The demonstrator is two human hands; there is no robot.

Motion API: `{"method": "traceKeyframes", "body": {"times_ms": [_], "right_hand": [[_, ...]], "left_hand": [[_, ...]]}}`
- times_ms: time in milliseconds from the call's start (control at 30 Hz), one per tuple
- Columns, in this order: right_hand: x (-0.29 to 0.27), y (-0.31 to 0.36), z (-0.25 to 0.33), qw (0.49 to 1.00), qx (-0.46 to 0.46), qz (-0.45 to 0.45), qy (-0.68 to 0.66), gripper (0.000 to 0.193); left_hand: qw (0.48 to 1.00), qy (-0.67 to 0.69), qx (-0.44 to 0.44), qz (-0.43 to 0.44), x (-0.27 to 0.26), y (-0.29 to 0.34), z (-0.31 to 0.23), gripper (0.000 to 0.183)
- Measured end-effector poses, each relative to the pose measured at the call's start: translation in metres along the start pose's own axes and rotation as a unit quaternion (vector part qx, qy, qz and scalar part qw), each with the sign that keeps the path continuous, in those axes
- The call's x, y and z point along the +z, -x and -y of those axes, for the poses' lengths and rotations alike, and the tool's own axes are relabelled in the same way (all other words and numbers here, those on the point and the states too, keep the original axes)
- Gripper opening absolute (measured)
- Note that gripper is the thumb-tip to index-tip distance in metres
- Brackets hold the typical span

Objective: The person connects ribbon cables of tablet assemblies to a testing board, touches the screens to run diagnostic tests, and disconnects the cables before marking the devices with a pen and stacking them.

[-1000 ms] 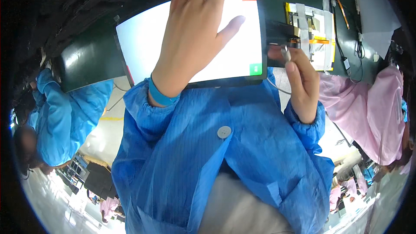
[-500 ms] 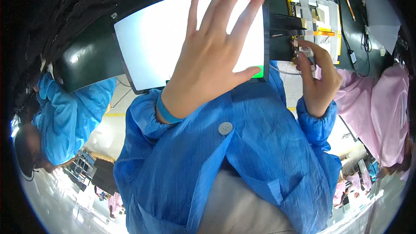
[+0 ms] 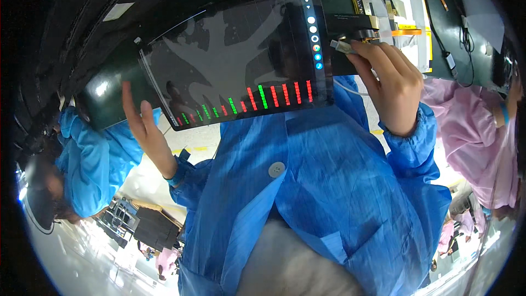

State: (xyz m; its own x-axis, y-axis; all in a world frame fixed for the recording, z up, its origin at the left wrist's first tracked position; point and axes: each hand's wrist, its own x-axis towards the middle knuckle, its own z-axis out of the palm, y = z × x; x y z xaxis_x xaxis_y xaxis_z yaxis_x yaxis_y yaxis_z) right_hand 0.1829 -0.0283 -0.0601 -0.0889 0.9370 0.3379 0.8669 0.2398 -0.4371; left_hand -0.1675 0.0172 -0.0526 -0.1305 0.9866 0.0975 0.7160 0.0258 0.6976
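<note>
A plug (image 3: 343, 47) sits at the fingertips of the right hand (image 3: 393, 85), pinched between thumb and forefinger just off the right edge of a tablet (image 3: 241, 49). The tablet lies on the dark green tabletop (image 3: 104, 89) between the two hands; the left hand (image 3: 149, 134) is clear of its lower left corner. The left hand reaches up and slightly left from its blue sleeve, forefinger straight, thumb apart from it, gripping nothing. The right hand rises from its cuff and bends leftward, its knuckles uppermost. The plug's metal end points left toward the tablet, its long axis nearly level with a slight tilt. The tablet's long axis runs left to right, climbing toward the right, where a black block (image 3: 350, 23) stands beside it.
</note>
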Motion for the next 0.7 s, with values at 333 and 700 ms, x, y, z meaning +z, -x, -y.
{"method": "traceKeyframes", "body": {"times_ms": [333,700], "right_hand": [[0.001,-0.005,-0.003,0.995,0.044,0.057,-0.070,0.013],[-0.005,-0.006,-0.004,0.992,0.060,0.072,-0.080,0.015]], "left_hand": [[0.996,0.078,0.031,0.019,0.027,0.008,0.009,0.058],[0.997,0.075,0.014,0.002,0.027,0.008,0.008,0.062]]}}
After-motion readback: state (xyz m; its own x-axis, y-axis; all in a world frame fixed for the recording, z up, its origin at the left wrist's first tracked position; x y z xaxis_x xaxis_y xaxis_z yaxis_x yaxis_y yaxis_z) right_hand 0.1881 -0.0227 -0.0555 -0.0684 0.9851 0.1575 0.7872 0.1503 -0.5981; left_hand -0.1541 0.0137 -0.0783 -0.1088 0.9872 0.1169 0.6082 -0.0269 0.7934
